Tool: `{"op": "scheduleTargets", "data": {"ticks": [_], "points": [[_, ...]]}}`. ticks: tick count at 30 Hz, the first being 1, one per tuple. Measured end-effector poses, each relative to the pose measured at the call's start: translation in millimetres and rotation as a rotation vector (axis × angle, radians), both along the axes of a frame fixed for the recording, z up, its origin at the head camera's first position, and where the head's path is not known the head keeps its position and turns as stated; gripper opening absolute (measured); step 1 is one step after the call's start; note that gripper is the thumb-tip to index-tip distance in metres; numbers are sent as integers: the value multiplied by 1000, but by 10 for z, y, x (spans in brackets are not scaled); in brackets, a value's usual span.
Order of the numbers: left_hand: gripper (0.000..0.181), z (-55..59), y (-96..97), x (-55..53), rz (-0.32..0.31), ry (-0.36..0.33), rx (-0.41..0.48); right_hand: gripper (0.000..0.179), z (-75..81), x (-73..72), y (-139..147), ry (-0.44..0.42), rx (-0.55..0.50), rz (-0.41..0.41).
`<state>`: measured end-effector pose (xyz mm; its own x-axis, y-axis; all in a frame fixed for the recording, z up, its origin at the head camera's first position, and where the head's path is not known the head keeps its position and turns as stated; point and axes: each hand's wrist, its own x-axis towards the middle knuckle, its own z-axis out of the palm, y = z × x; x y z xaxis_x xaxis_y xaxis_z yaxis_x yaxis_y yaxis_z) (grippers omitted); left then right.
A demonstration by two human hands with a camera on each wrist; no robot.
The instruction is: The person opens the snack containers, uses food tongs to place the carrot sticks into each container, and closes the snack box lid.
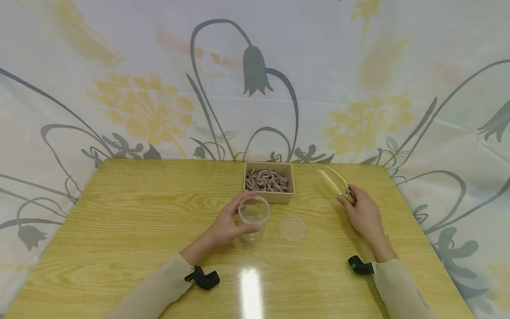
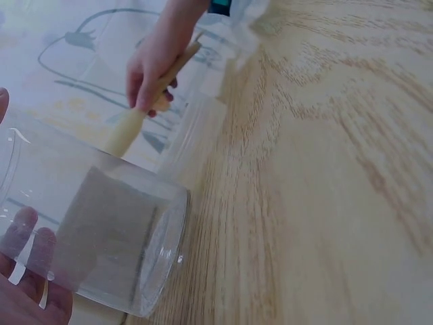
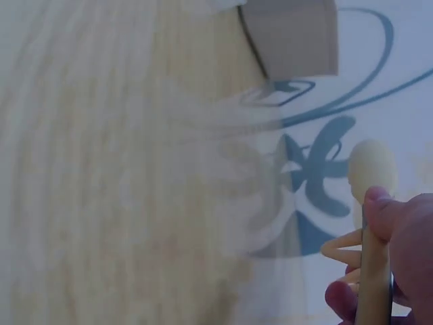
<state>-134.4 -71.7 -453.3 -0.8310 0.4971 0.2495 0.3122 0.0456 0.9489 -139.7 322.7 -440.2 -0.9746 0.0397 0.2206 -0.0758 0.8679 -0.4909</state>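
The person's left grip (image 1: pixel 227 228) holds a clear plastic cup (image 1: pixel 253 217), thumb along its near side and fingers curved round the far side; the cup's mouth faces up, and nothing shows inside it; whether its base touches the wood cannot be told. The right grip (image 1: pixel 364 215), well apart to the right, holds a pair of cream tongs (image 1: pixel 329 182) by the handle end, with the thumb laid along one arm; the tongs point away from the person and a little leftward, their two scalloped arms spread apart at the tips.

Just right of the left grip, a clear round lid (image 1: pixel 292 228) lies flat; just beyond that grip and slightly to its right stands a beige rectangular bin (image 1: pixel 279 197), holding a heap of greyish-purple strips (image 1: pixel 267 180); the bin sits left of the tongs.

Behind each grip a black wrist camera, the left (image 1: pixel 207 280) and the right (image 1: pixel 360 266), juts inward from a beige sleeve (image 1: pixel 159 285); under both grips spreads the wood-grain tabletop (image 1: pixel 159 190); past its far edge hangs a white cloth (image 1: pixel 159 57) printed with grey bellflowers and yellow blossoms.
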Motion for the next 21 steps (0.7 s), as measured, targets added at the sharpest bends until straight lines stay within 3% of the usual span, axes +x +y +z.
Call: {"op": "scheduleTargets", "data": {"ticks": [7, 13, 21], "points": [[78, 1, -6, -5, 4, 4, -17, 56, 245, -60, -169, 19, 35, 101], [77, 13, -4, -6, 0, 5, -9, 54, 460, -147, -350, 2, 130, 206], [79, 32, -7, -4, -4, 25, -15, 66, 652, -312, -554, -77, 275, 306]]}}
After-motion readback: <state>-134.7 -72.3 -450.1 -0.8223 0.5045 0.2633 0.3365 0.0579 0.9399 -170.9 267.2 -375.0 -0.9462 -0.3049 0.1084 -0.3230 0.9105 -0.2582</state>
